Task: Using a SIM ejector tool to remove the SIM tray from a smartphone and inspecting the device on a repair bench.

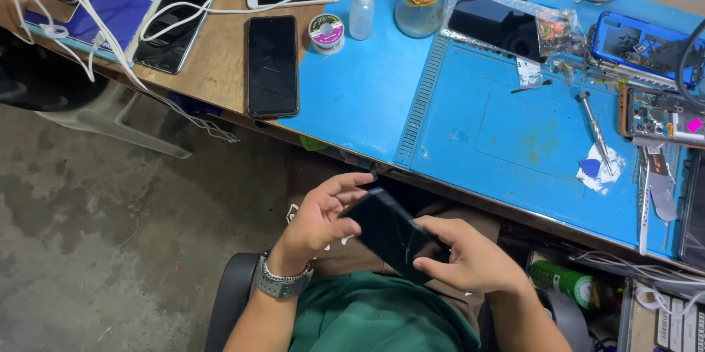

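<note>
A black smartphone (388,231) with a dark screen is held over my lap, below the table's front edge. My left hand (323,214), with a metal watch on the wrist, grips its upper left end, fingers curled over the edge. My right hand (470,256) holds its lower right end, thumb pressed on the glass. The phone is tilted, running from upper left to lower right.
The blue work mat (514,124) on the wooden table carries a screwdriver (595,128), a blue pick (590,168), a bagged screen (499,25), a glass jar (420,0), a small bottle (360,13) and opened phones (653,113). Three phones (272,66) lie at the left with white cables. A green can (564,280) is under the table.
</note>
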